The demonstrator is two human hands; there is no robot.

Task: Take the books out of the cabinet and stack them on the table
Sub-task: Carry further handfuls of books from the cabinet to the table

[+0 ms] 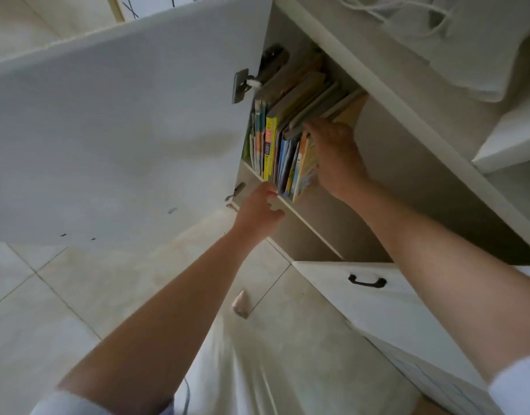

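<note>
A row of colourful books [283, 139] stands upright at the left end of the open cabinet's shelf [311, 226]. My right hand [335, 154] lies flat against the rightmost book's cover, fingers curled over the top edges of the books. My left hand [257, 211] is at the shelf's front edge just below the books, fingers apart, its fingertips near the bottom corners of the spines; it holds nothing. No table is in view.
The white cabinet door [114, 136] stands open on the left, its hinges by the books. A closed drawer with a black handle [367, 281] sits below on the right. Pale tiled floor [63, 295] lies underneath. Cloth [467, 40] rests on top.
</note>
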